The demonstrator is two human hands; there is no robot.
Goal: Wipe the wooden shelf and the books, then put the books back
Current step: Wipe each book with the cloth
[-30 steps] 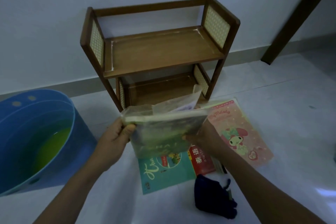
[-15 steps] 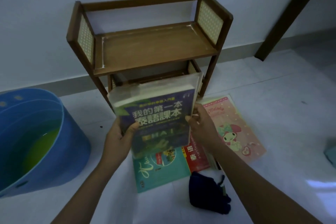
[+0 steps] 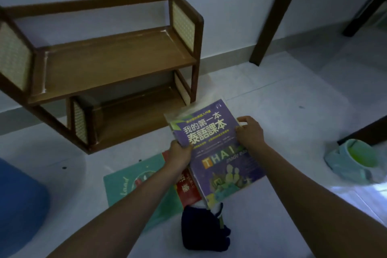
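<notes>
Both hands hold a purple plastic-wrapped Thai language book (image 3: 213,146), now carried lower and rightward, cover up, off the floor. The left hand (image 3: 180,153) grips its left edge; the right hand (image 3: 249,132) pinches the right edge. The empty two-tier wooden shelf (image 3: 117,63) stands behind-left, so shelving seems deferred.

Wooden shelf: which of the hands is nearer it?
Left. The left hand grips the purple book on the side toward the wooden shelf; the right hand holds the far edge.
</notes>
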